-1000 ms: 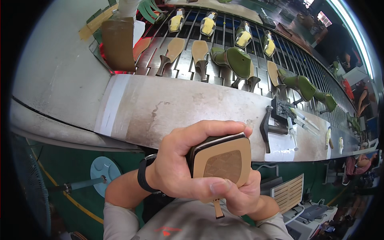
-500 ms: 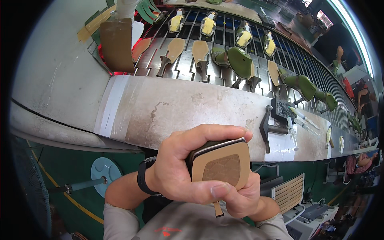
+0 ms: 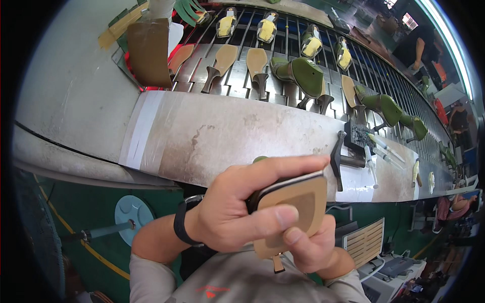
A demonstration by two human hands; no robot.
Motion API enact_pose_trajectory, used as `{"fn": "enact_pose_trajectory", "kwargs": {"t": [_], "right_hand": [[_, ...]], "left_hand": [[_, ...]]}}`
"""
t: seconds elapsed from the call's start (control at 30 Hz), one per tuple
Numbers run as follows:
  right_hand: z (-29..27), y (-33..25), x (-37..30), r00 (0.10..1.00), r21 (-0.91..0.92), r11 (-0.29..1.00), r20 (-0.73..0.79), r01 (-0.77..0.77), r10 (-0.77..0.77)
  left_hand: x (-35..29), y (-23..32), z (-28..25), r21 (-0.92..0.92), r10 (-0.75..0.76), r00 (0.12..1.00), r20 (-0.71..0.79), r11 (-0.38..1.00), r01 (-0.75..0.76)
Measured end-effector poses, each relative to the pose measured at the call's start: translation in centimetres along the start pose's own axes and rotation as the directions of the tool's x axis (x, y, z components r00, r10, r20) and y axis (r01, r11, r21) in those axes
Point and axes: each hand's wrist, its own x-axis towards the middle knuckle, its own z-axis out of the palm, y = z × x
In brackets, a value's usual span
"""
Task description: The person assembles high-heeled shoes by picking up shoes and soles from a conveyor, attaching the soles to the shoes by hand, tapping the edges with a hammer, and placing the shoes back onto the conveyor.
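Note:
Between my two hands, in front of my chest, is a shoe with a tan sole (image 3: 312, 199) turned up toward me and its small heel (image 3: 278, 264) pointing down at my body. My left hand (image 3: 232, 209) wraps round the far side, its thumb pressed on the sole and its forefinger stretched along the toe edge. My right hand (image 3: 317, 248) grips the near right side, with its thumb at the sole's edge. A bit of green shows past my left knuckles. The shoe's upper is mostly hidden by my fingers.
On the pale bench (image 3: 227, 136) lie a hammer (image 3: 337, 159), a black box of small dark pieces (image 3: 356, 135) and several syringes (image 3: 386, 147). Beyond, a roller conveyor (image 3: 288, 43) carries tan soles with heels (image 3: 257, 63), green shoe lasts (image 3: 308, 76) and yellow-padded shoes (image 3: 267, 30).
The shoe has tilted and shifted slightly right. My left thumb has moved up onto the middle of the sole, and my right thumb sits apart from it. At the upper right, another person's arm has appeared.

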Motion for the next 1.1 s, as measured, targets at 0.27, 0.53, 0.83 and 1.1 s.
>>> {"fn": "enact_pose_trajectory", "kwargs": {"t": [0.27,0.53,0.83,1.1], "right_hand": [[-0.9,-0.5,0.9,0.995,0.099,0.993,-0.07,-0.057,0.064],[-1.8,-0.9,2.9,0.986,-0.012,0.999,-0.162,-0.031,0.029],[-4.2,-1.4,4.4,0.998,0.195,0.979,-0.022,-0.059,0.064],[-3.1,0.1,3.7,0.994,0.14,0.99,-0.104,-0.012,0.027]], "left_hand": [[2.1,-0.1,0.7,-0.059,-0.035,0.999,-0.026,0.998,0.033],[4.5,-1.9,-0.4,-0.176,-0.02,0.999,-0.045,0.984,0.012],[6.1,-3.2,-2.9,0.066,0.129,0.991,0.048,0.989,-0.132],[3.8,-1.7,-2.7,-0.037,0.05,0.998,0.046,0.998,-0.048]]}}
